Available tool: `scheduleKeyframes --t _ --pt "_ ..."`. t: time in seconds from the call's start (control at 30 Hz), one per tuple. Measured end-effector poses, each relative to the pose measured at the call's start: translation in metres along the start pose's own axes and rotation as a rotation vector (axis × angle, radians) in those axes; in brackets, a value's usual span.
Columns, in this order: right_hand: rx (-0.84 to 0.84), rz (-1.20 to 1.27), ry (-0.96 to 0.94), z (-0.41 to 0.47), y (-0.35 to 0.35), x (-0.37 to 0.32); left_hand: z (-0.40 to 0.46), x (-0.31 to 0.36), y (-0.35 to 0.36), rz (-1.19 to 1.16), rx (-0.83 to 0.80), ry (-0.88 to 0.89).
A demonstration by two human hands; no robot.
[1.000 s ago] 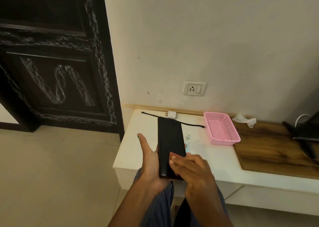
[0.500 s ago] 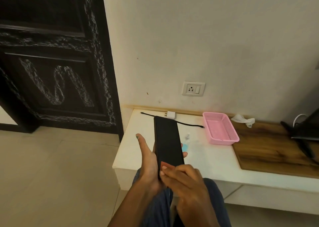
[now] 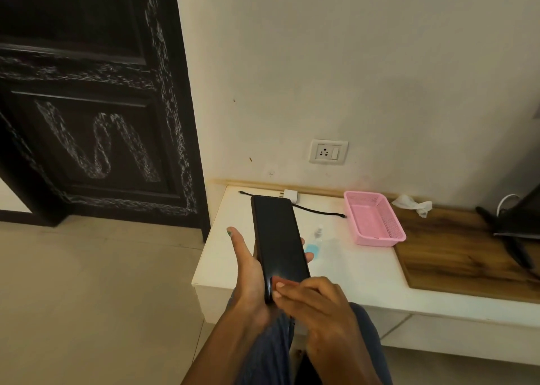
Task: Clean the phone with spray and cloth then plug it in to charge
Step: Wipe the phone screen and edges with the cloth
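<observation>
You are facing a pale wall with a dark carved door (image 3: 87,106) to the left of the wall socket (image 3: 328,151), and a low white shelf (image 3: 222,264) running beneath that socket. Only the head view is available, so everything comes from there.

Directly under the socket lie the white charger plug (image 3: 290,195) and its black cable (image 3: 318,211), placed, it seems, so charging needs only a short reach. Below and slightly left of the socket, near the shelf's middle, lies a small spray bottle (image 3: 314,243) with blue liquid. Right of the socket sits a pink basket (image 3: 374,222), and further right a crumpled white cloth (image 3: 413,204) on the wooden board (image 3: 455,256).

The phone (image 3: 277,244) is lifted off the shelf, below and left of the socket, its screen up and dark. Your left hand (image 3: 248,270) cradles it from beneath, thumb along the left edge and fingertips curled round the right edge, which steadies it for handling. Your right hand (image 3: 315,302) has its fingers bunched together, their tips pressing on the phone's near end; no cloth shows in it. Spraying and wiping look yet to be done.
</observation>
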State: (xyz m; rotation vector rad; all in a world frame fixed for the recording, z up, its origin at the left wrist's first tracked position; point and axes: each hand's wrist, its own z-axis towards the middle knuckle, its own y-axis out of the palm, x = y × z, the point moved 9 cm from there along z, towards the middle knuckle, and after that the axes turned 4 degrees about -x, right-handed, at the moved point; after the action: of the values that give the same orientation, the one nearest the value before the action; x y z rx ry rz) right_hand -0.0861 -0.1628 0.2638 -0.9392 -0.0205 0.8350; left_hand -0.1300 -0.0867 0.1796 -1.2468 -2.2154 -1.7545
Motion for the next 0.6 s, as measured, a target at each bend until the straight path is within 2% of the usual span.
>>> scheduleKeyframes --t 0.17,0.37,0.53,0.6 --pt "0.157 -0.243 0.127 0.004 -0.031 0.022 -0.001 0.0 0.006 -0.024 -0.014 -0.015" --pt "0.022 -0.133 0.001 -0.009 -0.001 -0.002 -0.002 0.001 0.002 -0.025 0.008 0.014" --pt "0.108 -0.303 0.066 -0.001 -0.031 0.019 -0.004 0.001 0.006 -0.017 -0.016 0.001" --pt "0.136 -0.301 0.066 -0.002 -0.029 0.017 -0.003 0.002 0.008 -0.016 -0.014 0.005"
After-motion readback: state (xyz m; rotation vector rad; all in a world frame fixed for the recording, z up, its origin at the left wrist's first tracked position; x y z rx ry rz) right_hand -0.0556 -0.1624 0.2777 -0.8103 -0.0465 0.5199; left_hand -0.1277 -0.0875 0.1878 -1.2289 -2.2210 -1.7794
